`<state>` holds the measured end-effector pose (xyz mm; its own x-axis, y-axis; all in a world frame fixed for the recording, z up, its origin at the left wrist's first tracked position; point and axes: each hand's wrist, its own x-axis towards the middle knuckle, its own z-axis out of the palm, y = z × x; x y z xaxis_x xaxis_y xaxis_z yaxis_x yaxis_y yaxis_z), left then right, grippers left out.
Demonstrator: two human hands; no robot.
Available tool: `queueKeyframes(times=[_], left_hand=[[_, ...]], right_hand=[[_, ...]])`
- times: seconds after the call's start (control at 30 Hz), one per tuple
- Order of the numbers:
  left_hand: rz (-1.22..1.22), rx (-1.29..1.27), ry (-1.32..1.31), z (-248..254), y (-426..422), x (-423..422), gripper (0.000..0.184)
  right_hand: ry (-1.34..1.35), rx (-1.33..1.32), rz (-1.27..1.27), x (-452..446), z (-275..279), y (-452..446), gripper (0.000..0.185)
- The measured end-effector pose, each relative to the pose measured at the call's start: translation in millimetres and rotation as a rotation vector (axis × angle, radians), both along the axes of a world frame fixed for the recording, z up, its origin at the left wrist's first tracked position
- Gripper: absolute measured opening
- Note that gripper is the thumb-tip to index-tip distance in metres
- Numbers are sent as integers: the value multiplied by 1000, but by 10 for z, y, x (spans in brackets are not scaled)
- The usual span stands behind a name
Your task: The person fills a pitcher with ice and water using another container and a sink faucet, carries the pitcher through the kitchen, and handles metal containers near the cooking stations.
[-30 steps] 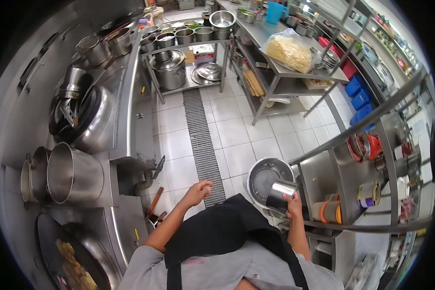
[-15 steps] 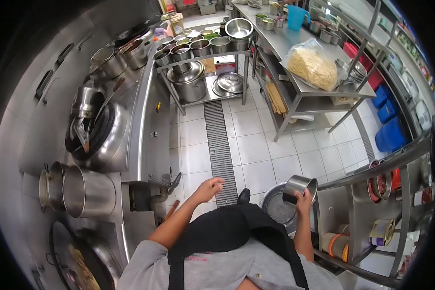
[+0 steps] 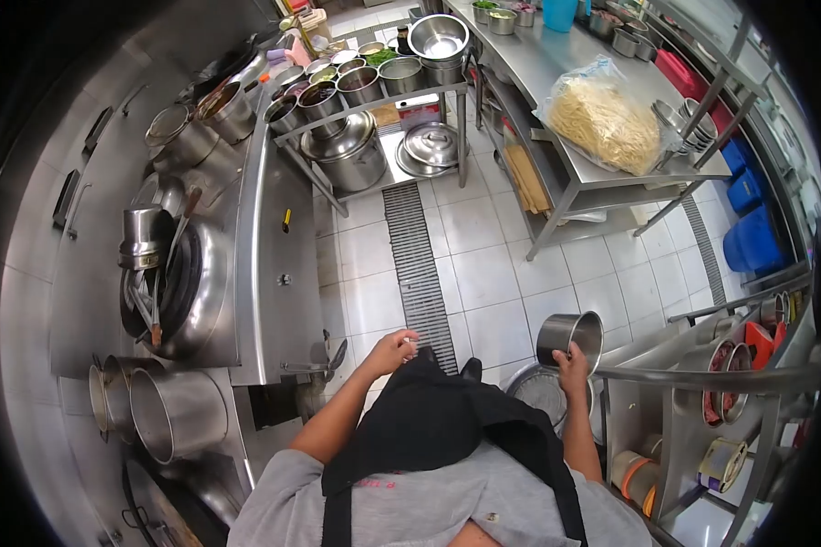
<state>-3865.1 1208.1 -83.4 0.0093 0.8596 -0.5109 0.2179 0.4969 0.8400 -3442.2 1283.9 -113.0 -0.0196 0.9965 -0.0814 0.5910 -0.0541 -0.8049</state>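
My right hand (image 3: 572, 366) grips a round stainless steel pot (image 3: 559, 335) by its rim. The pot is tilted, its mouth facing right, and I cannot see what is in it. Partly hidden below it, a wide metal basin (image 3: 540, 392) stands low by my right leg. My left hand (image 3: 394, 352) hangs in front of the black apron (image 3: 429, 419) with its fingers curled. A small pale spot shows at those fingertips, too small to name.
On the left runs a steel stove counter (image 3: 269, 264) with a wok (image 3: 201, 301) and large pots (image 3: 178, 415). Ahead stands a rack (image 3: 374, 114) of filled containers. A bag of noodles (image 3: 602, 123) lies on the right-hand table. A shelf rail (image 3: 702, 378) is close on my right. A drain grate (image 3: 420, 264) crosses the tiled floor.
My view has shifted forward, bringing the rack and table nearer. The pot in my right hand has risen slightly and moved away from above the basin. My left hand stays curled.
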Motion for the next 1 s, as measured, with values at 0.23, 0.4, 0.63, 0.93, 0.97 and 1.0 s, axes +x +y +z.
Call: queueKeyframes(times=[0.23, 0.4, 0.63, 0.93, 0.97, 1.0], left_hand=[[18, -38, -5, -344, 818, -661, 28], [12, 8, -7, -488, 1463, -1116, 29], [-101, -2, -36, -673, 2110, -1526, 27], [-280, -61, -133, -1016, 2650, -1210, 28], [-264, -85, -138, -981, 2724, -1112, 28], [-283, -68, -113, -986, 2778, -1028, 28]], right_hand=[[-82, -30, 62, -434, -186, 406, 22], [-191, -77, -8, -833, -21, 734, 20], [-225, 17, -77, -1125, 21, 867, 22], [-127, -127, -249, -949, -45, 853, 21], [-123, -149, -260, -942, 42, 864, 21], [-117, -174, -255, -883, -4, 847, 20]])
